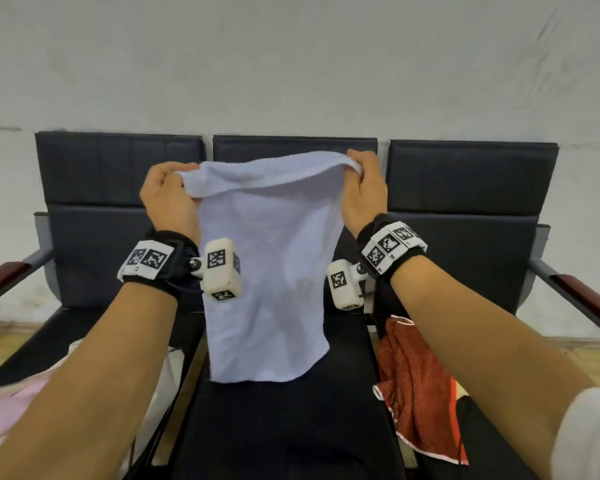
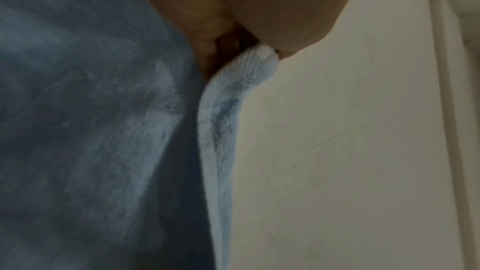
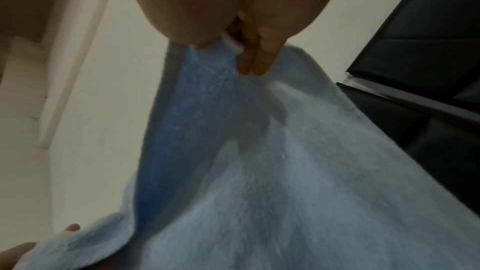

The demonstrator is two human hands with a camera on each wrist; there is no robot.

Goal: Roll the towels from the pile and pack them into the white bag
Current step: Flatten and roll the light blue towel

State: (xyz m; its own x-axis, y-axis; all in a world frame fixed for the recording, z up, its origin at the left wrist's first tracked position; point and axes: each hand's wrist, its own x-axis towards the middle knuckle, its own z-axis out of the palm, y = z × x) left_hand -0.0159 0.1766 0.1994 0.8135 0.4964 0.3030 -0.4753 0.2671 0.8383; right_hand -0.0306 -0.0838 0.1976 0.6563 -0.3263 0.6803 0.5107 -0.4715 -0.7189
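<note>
Above black seats (image 1: 284, 410), both hands pinch blue towel (image 1: 267, 271)

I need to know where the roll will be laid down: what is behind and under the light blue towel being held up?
The light blue towel, pinched by the left hand and right hand, hangs before the middle black seat. Its backrest is mostly covered.

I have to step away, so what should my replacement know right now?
Left hand and right hand each pinch a top corner of the blue towel, which hangs open above the middle seat, unrolled.
A red towel lies on the right seat.
The white bag sits at lower left, with pink cloth beside it.
Left: roll the blue towel, bag it, then the red.
</note>
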